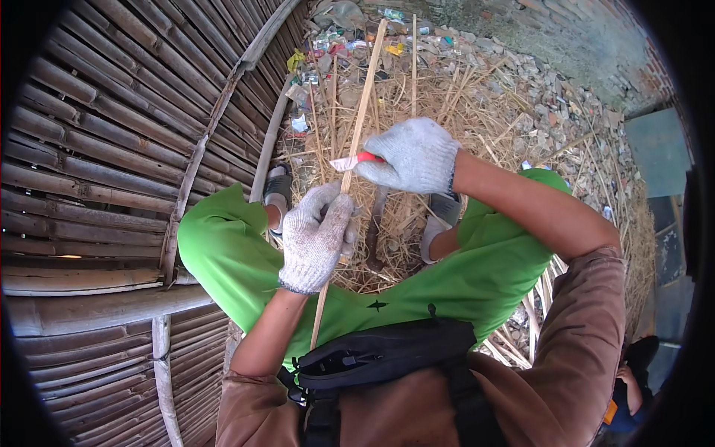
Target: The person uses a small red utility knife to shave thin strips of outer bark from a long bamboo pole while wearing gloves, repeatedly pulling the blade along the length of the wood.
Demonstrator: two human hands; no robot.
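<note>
A long, pale bamboo strip point(364, 100) runs from my lap up and away, leaning slightly to the right at its far end. My left hand point(319, 235), in a whitish knitted glove, is closed round the strip's middle. Just beyond it, my gloved right hand point(414, 156) grips a small knife with a red handle point(369, 157). The knife's short blade point(343, 163) lies across the strip, pointing left, and appears to touch it. Between my feet, a dark brown rod-like piece point(375, 231) stands out of the shavings; I cannot tell what it is.
Bamboo slat panels point(97, 141) rise close on my left. Straw-like shavings point(454, 97) and rubble with litter point(536, 112) cover the ground ahead, up to a wall point(566, 37). A black waist bag point(387, 352) lies across my lap. Another person point(633, 387) is partly visible at lower right.
</note>
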